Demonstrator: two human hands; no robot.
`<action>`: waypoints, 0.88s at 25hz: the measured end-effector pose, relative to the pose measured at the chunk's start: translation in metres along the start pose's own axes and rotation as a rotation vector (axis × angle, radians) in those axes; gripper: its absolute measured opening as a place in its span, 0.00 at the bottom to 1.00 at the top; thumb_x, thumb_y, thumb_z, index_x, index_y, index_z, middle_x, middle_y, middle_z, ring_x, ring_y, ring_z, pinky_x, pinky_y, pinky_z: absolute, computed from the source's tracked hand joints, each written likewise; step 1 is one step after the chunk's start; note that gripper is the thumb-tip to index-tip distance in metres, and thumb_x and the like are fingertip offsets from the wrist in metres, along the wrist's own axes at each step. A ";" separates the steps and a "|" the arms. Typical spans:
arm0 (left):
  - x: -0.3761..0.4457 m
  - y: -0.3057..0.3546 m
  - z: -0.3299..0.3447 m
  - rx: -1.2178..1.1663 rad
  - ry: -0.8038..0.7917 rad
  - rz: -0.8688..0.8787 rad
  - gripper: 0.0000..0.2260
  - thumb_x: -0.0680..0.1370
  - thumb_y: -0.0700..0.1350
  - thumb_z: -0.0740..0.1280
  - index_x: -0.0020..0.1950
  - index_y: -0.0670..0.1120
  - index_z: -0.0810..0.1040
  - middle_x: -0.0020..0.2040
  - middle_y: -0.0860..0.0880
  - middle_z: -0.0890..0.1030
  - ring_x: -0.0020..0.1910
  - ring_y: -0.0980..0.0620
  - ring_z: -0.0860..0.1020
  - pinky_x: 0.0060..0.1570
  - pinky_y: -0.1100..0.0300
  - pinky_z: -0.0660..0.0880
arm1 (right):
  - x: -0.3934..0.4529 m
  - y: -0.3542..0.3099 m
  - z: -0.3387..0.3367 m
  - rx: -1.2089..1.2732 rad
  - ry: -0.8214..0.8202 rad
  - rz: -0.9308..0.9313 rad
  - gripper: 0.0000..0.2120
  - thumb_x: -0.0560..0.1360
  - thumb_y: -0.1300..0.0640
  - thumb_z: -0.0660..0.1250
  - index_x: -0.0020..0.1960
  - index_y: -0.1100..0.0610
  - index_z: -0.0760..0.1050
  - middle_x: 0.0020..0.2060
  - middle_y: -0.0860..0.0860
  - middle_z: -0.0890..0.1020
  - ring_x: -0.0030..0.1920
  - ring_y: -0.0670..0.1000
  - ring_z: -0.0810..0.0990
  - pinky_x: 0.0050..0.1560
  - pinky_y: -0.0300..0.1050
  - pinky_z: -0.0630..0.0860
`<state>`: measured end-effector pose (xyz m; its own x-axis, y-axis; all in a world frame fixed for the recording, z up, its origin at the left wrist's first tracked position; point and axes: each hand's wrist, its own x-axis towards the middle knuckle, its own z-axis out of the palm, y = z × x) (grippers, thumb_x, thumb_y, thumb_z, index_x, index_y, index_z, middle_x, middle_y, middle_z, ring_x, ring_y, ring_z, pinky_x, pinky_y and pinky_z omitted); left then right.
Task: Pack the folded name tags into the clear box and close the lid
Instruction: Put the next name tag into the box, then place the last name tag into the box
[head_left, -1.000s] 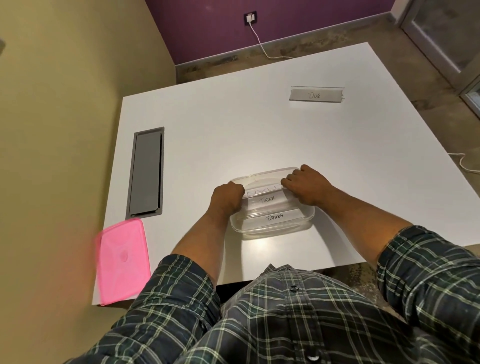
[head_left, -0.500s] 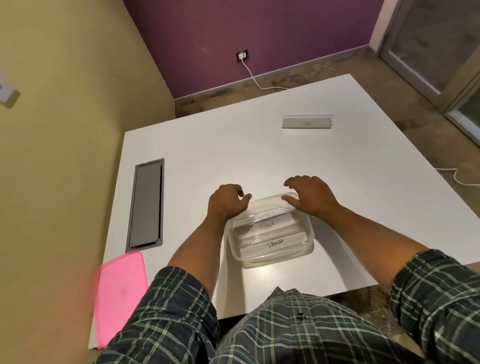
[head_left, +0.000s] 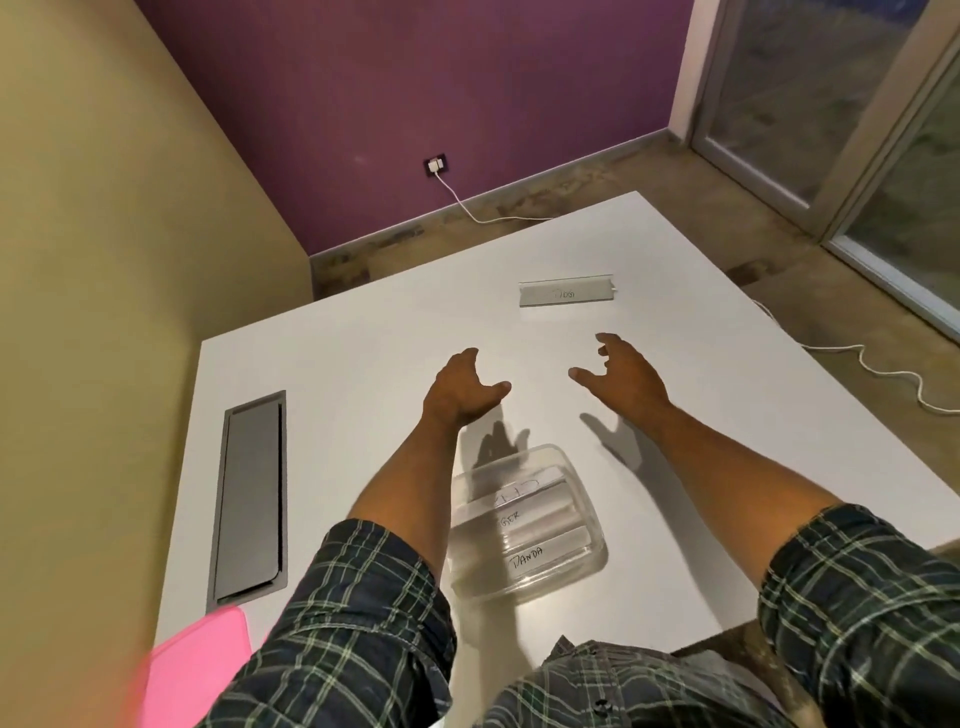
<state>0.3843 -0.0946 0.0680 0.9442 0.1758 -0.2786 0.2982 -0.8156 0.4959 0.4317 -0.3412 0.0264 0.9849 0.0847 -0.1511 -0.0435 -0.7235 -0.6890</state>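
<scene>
- Hands, left hand (head_left: 464, 387) and right hand (head_left: 621, 376), are hovering apart, fingers spread, gripping nothing
- clear box (head_left: 524, 525) is sitting lidless, holding name tags (head_left: 530, 555)
- pink lid (head_left: 195, 670) is lying well aside

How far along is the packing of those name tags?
Mostly done: three folded tags, including the one marked PANDA, lie in the clear box. Now the empty left hand and right hand reach across the white table towards the last name tag. Left: packing it and fitting the pink lid.

Office meeting room: white table (head_left: 363, 364) with cable hatch (head_left: 252, 499).
</scene>
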 end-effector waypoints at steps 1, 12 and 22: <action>0.009 0.006 0.000 -0.004 -0.010 0.003 0.40 0.75 0.57 0.70 0.80 0.44 0.57 0.79 0.44 0.62 0.77 0.44 0.62 0.74 0.50 0.62 | 0.009 0.001 -0.003 0.023 0.005 0.014 0.36 0.72 0.39 0.71 0.75 0.51 0.64 0.67 0.50 0.76 0.66 0.54 0.76 0.65 0.55 0.73; 0.124 0.045 0.013 -0.063 -0.040 -0.007 0.42 0.74 0.56 0.71 0.81 0.43 0.56 0.79 0.44 0.61 0.78 0.46 0.61 0.74 0.53 0.61 | 0.114 0.024 -0.015 0.112 -0.012 0.131 0.41 0.72 0.40 0.73 0.78 0.53 0.60 0.72 0.52 0.71 0.70 0.54 0.73 0.69 0.55 0.70; 0.231 0.045 0.044 -0.076 -0.140 -0.033 0.44 0.74 0.55 0.73 0.81 0.41 0.52 0.79 0.43 0.61 0.77 0.45 0.62 0.72 0.54 0.62 | 0.212 0.055 0.006 0.143 -0.041 0.210 0.46 0.70 0.43 0.75 0.79 0.53 0.56 0.74 0.54 0.69 0.71 0.55 0.72 0.69 0.52 0.70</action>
<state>0.6099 -0.1153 -0.0104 0.9065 0.1193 -0.4051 0.3438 -0.7654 0.5440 0.6372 -0.3593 -0.0479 0.9444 -0.0270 -0.3278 -0.2721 -0.6239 -0.7326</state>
